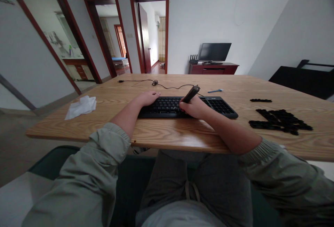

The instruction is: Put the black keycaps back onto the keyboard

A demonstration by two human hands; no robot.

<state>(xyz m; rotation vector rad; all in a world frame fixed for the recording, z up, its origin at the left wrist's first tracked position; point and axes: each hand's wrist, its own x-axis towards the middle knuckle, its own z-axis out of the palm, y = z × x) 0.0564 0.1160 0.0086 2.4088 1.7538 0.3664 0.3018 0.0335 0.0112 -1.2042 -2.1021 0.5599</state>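
A black keyboard (167,112) lies on the wooden table in front of me. Its left and middle parts carry keys, while the right part shows an open grid without keycaps. My left hand (149,98) holds the keyboard's left end, fingers over the far edge. Closed round a dark cylindrical tool (191,94), my right hand (194,108) is over the middle of the keyboard. The tool stands tilted, its thick end up; a thin metal tip seems to show low by the keys, though its contact is too small to make out.
Loose black keycaps (280,119) lie in a pile on the right, with a short row (261,100) behind them. A blue brush-like tool (215,91) and the keyboard's cable (169,87) are beyond the keyboard. Crumpled white tissue (81,107) lies at left.
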